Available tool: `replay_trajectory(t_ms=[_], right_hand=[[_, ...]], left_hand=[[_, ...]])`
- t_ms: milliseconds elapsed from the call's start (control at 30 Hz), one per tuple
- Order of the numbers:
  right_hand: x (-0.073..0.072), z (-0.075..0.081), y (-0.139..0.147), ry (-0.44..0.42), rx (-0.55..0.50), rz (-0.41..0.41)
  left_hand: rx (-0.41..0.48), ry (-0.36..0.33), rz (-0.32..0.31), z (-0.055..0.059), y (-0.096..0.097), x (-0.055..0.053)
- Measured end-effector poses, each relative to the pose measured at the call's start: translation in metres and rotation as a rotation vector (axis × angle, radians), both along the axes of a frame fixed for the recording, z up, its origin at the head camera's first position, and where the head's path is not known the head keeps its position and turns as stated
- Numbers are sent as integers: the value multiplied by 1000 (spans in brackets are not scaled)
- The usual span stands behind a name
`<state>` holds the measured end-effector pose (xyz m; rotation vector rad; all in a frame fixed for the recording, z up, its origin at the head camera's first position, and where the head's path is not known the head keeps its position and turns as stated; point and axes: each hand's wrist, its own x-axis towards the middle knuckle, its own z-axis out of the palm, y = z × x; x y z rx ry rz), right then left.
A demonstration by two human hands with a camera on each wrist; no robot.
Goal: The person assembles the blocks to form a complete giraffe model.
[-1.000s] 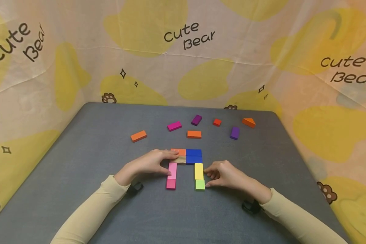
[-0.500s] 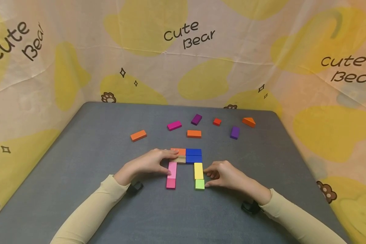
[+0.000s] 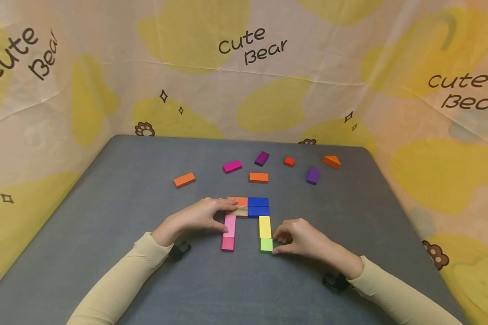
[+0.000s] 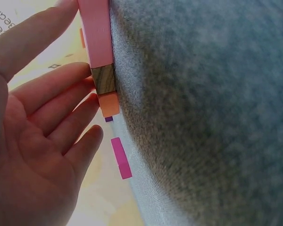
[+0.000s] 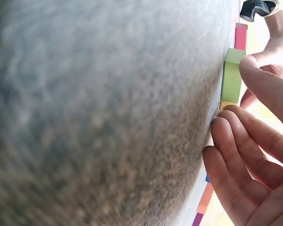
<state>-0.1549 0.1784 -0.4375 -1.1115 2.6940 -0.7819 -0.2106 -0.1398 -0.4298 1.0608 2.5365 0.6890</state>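
My left hand (image 3: 197, 215) lies over the left of a flat block arrangement on the grey table. Its fingertips rest on the orange block (image 3: 241, 200) and wood-coloured block (image 3: 241, 211), its thumb against the light pink block (image 3: 229, 223). Below that one sits a darker pink block (image 3: 227, 244). Two blue blocks (image 3: 258, 206) adjoin the top at the right. Under them run a yellow block (image 3: 265, 226) and a light green block (image 3: 266, 245). My right hand (image 3: 302, 237) is to their right, thumb tip at the green block's edge, fingers loosely bent beside the yellow one.
Farther back lie loose blocks: two orange (image 3: 185, 180), a magenta (image 3: 232, 166), a dark purple (image 3: 262, 158), a small red (image 3: 289, 161), a violet (image 3: 313, 175) and an orange triangular block (image 3: 331, 162). A patterned cloth (image 3: 268, 104) surrounds the table's back and sides.
My right hand has shifted slightly toward me, and its fingertips have drawn a little off the yellow block's side. The left hand and the blocks hold their places.
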Motion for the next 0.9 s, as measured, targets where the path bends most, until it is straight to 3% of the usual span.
replay_trajectory(t_ms=[900], right_hand=[[0, -3, -1, -8, -4, 18]], left_hand=[[5, -3, -1, 3, 1, 1]])
